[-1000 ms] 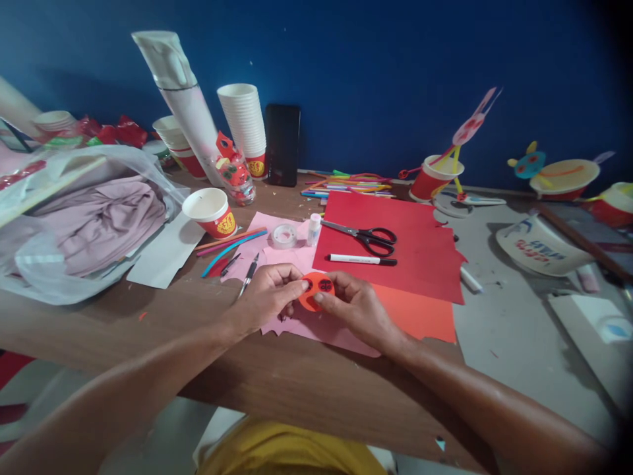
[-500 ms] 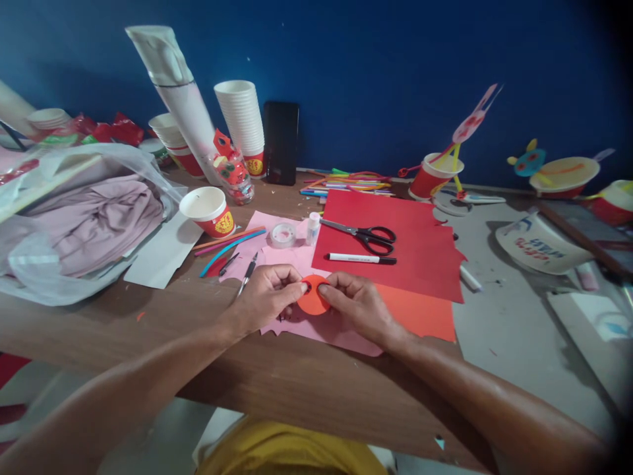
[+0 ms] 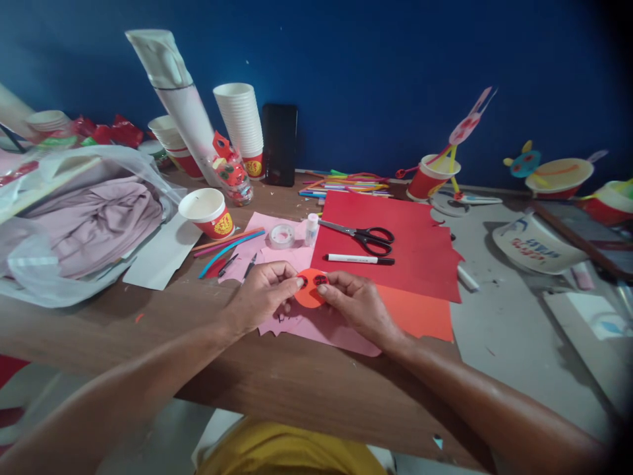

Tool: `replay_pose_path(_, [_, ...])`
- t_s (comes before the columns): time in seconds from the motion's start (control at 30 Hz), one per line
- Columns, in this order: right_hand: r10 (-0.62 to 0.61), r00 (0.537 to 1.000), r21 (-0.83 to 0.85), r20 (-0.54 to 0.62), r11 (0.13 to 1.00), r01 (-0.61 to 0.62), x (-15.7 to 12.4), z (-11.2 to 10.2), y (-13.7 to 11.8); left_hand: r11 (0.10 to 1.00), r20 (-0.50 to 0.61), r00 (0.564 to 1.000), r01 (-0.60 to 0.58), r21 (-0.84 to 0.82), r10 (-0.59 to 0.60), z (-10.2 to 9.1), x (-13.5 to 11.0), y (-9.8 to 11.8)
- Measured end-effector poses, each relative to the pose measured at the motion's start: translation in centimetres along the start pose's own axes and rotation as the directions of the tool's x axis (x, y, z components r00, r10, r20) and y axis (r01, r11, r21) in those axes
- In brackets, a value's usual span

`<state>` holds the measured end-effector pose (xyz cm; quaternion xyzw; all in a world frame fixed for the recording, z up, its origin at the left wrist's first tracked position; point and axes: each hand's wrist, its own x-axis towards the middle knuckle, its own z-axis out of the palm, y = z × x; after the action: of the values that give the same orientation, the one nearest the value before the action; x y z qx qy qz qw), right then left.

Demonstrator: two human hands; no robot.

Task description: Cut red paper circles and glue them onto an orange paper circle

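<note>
An orange paper circle (image 3: 310,297) with two dark marks like eyes is held up between my hands. My left hand (image 3: 267,293) pinches its left edge, thumb on top; my right hand (image 3: 357,300) grips the right edge the same way. Beneath them lies pink paper (image 3: 341,335) with ragged edges. Just beyond my right hand, a white marker with a black cap (image 3: 359,259) and black-handled scissors (image 3: 368,236) rest on red paper (image 3: 415,264). Orange paper (image 3: 420,313) sticks out from under the red. A glue stick (image 3: 312,229) and a tape roll (image 3: 281,236) stand beyond the circle.
A paper cup (image 3: 206,214) stands at the left beside a plastic bag with cloth (image 3: 99,218). A cup stack (image 3: 239,122), a leaning white flask (image 3: 180,109) and a phone (image 3: 280,144) are at the wall. Colourful pipe cleaners (image 3: 346,183) lie behind; cup figures (image 3: 432,178) stand right.
The orange circle has tilted and risen slightly, and my right thumb has shifted so that more of the dark marks shows. Both hands keep their hold.
</note>
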<state>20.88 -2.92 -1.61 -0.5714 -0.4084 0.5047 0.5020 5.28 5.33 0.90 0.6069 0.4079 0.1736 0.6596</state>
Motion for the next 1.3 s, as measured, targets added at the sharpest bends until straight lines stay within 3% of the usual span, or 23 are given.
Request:
replay_pose_path(0.27, [0.053,0.998,-0.089,0.023,0.995,-0.051,-0.4,0.2,-0.7,0.999,0.003,1.000,-0.029,-0.026,0.029,-0.1,0.0,0.1])
replay_pose_path(0.73, [-0.041,0.999,-0.130,-0.009,0.991,0.039,-0.2,-0.2,-0.2,0.999,0.050,0.999,-0.015,0.042,0.013,0.3,0.1,-0.3])
replay_pose_path(1.13, [-0.058,0.998,-0.133,-0.037,0.990,0.052,-0.1,-0.2,-0.1,0.994,0.105,0.993,-0.039,-0.104,0.049,-0.2,0.4,-1.1])
replay_pose_path(1.3, [-0.072,0.997,-0.155,-0.012,0.986,0.069,-0.3,0.0,0.0,0.999,0.097,0.995,-0.018,-0.038,0.022,0.0,0.3,-0.9])
